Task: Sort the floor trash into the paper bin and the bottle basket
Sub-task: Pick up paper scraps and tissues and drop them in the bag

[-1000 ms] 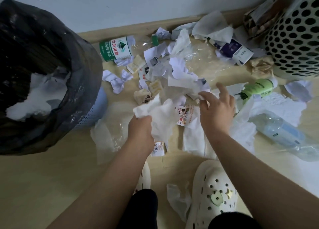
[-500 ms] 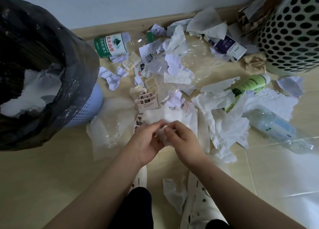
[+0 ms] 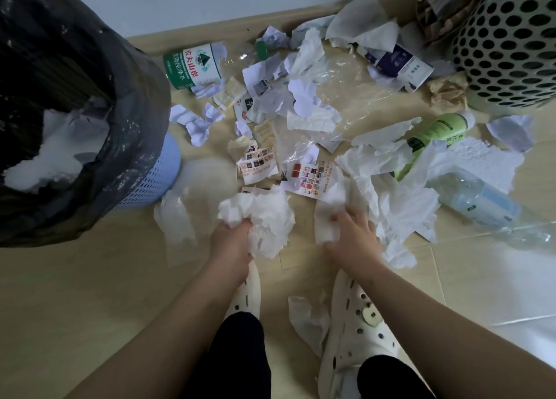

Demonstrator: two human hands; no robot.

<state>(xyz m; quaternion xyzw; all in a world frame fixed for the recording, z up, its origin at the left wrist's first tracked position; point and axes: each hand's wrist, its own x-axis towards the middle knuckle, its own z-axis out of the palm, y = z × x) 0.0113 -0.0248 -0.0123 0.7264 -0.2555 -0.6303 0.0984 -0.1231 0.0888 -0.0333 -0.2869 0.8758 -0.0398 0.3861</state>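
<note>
Findings: a crumpled wad of white tissue (image 3: 261, 215), soft and deeply creased, is held in the left hand (image 3: 231, 243), the fingers being curled tightly into its lower edge. A flatter sheet of white tissue (image 3: 326, 222) is gripped by the right hand (image 3: 356, 237), with thumb and fingers closed on its near edge, low over the glossy beige tiled floor (image 3: 75, 293).

Loose trash is spread beyond the hands. Torn white paper, printed leaflets (image 3: 258, 165), wrinkled clear plastic film (image 3: 346, 97) and a ball of brown paper (image 3: 448, 93) are noted.

Three bottles are lying on their sides:
- a clear bottle with a green label (image 3: 192, 66), near the wall;
- an opaque green bottle (image 3: 433, 133), partly covered by tissue;
- a clear bottle with a pale blue label (image 3: 478, 203), at the right.

The paper bin (image 3: 150, 182) stands at the left. It is made of pale blue perforated plastic and lined with a shiny black bag, and torn white paper (image 3: 51, 151) is seen inside it. The bottle basket (image 3: 511, 43), rigid and off-white with round holes, stands at the upper right. Its interior cannot be seen.
</note>
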